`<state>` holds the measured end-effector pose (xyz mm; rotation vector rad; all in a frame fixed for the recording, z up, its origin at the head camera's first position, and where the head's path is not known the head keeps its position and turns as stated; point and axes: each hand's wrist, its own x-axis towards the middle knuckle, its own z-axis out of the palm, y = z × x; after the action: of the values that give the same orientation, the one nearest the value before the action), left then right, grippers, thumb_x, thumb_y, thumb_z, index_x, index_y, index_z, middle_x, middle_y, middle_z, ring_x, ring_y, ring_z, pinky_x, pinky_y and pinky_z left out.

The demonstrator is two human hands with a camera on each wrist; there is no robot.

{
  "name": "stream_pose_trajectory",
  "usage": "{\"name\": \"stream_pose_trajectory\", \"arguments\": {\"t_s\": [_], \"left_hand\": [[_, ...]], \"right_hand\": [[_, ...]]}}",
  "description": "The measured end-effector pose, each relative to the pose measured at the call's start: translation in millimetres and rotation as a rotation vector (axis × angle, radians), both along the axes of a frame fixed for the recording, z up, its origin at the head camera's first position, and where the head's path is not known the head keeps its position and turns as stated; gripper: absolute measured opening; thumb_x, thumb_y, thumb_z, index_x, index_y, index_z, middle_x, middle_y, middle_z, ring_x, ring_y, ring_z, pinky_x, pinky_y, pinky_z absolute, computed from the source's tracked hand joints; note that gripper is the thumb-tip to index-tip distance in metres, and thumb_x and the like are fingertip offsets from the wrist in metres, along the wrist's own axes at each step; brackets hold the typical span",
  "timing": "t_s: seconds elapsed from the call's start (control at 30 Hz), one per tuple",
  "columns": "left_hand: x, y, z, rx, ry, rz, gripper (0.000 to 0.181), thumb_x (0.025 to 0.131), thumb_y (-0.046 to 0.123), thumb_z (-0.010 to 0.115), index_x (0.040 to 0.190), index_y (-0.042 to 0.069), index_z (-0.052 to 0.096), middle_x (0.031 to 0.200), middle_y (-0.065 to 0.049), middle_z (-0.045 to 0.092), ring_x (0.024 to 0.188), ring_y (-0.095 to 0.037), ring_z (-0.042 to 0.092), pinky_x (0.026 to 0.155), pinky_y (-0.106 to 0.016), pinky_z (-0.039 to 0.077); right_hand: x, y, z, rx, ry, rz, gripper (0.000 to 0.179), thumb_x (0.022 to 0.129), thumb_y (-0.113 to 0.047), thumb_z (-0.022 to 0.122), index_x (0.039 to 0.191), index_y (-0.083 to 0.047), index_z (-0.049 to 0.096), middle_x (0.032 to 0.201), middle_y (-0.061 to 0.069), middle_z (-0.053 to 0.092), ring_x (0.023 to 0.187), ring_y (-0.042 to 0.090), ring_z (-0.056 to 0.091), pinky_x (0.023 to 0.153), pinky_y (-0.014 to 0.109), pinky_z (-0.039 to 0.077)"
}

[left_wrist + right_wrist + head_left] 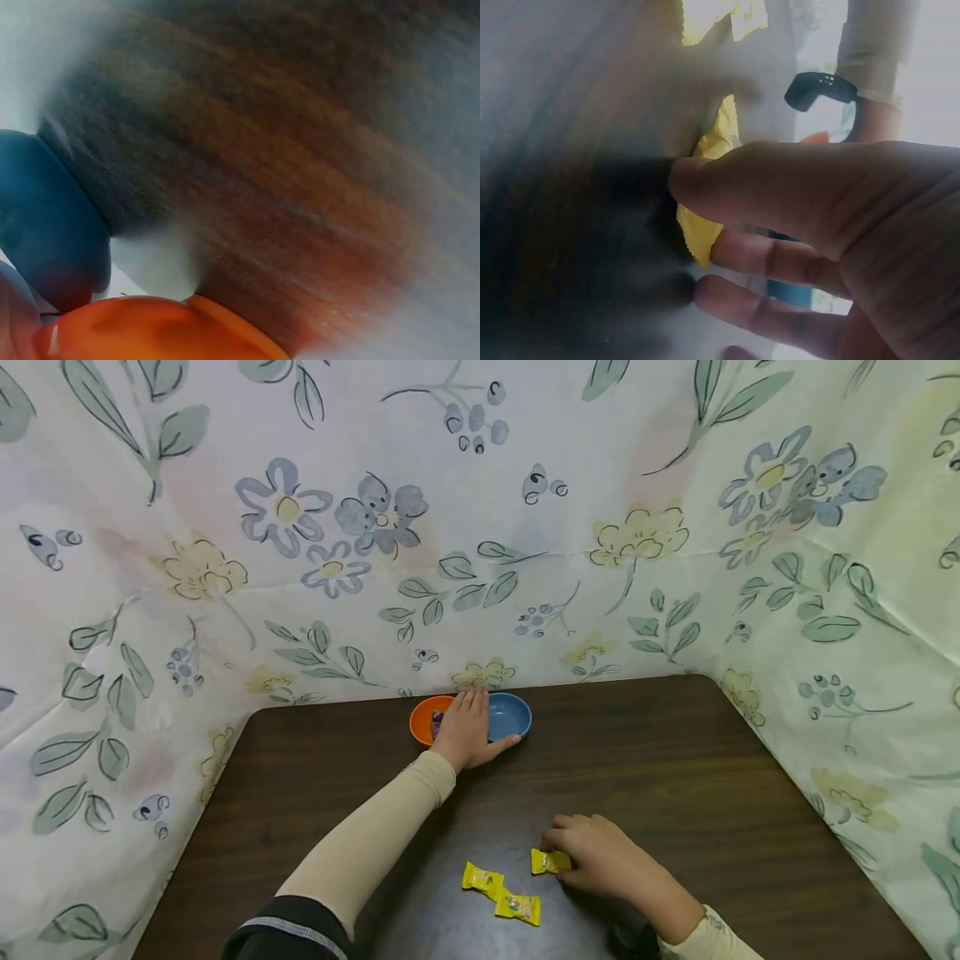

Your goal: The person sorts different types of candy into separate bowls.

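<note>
Three yellow packets (518, 907), crimped ends; right grip (602, 858) pinches one; left grip (468, 731) straight-fingered

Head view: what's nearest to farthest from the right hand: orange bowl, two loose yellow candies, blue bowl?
1. Two loose yellow candies: left of the right hand.
2. Blue bowl: at the back, right.
3. Orange bowl: at the back, left.

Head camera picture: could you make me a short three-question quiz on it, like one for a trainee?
1. How many yellow packets show in the head view?
2. True or false: in the head view, the blue bowl stands right of the orange bowl.
3. Which hand is at the bowls, and which pinches a packet?

Key:
1. Three.
2. True.
3. The left hand is at the bowls; the right hand pinches a packet.
</note>
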<state>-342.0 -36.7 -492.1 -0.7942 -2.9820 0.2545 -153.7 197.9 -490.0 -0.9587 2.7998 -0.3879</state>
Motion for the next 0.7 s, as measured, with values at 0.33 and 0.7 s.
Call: {"name": "stream_pose_trajectory", "arguments": {"t_s": [0.33, 0.7], "left_hand": [[-3.3, 3.5, 2.5, -0.040, -0.027, 0.011, 0.113, 0.097, 0.088, 0.018, 0.165, -0.002, 0.031, 0.173, -0.019, 0.033, 0.162, -0.032, 0.030, 0.134, -0.044, 0.023], [-1.2, 3.0, 0.4, -0.030, -0.032, 0.017, 0.113, 0.097, 0.088, 0.020, 0.166, 0.000, 0.031, 0.173, -0.018, 0.032, 0.163, -0.033, 0.029, 0.135, -0.045, 0.022]], "right_hand": [[-1.7, -1, 1.1, -0.017, -0.109, 0.001, 0.028, 0.084, -0.030, 0.091, 0.107, -0.026, 0.076, 0.102, -0.010, 0.065, 0.082, 0.001, 0.057, 0.062, 0.026, 0.049], [-13.7, 2, -2.3, -0.091, -0.131, 0.000, 0.015, 0.090, -0.029, 0.085, 0.101, -0.027, 0.075, 0.094, -0.012, 0.063, 0.077, -0.001, 0.057, 0.063, 0.023, 0.050]]}}
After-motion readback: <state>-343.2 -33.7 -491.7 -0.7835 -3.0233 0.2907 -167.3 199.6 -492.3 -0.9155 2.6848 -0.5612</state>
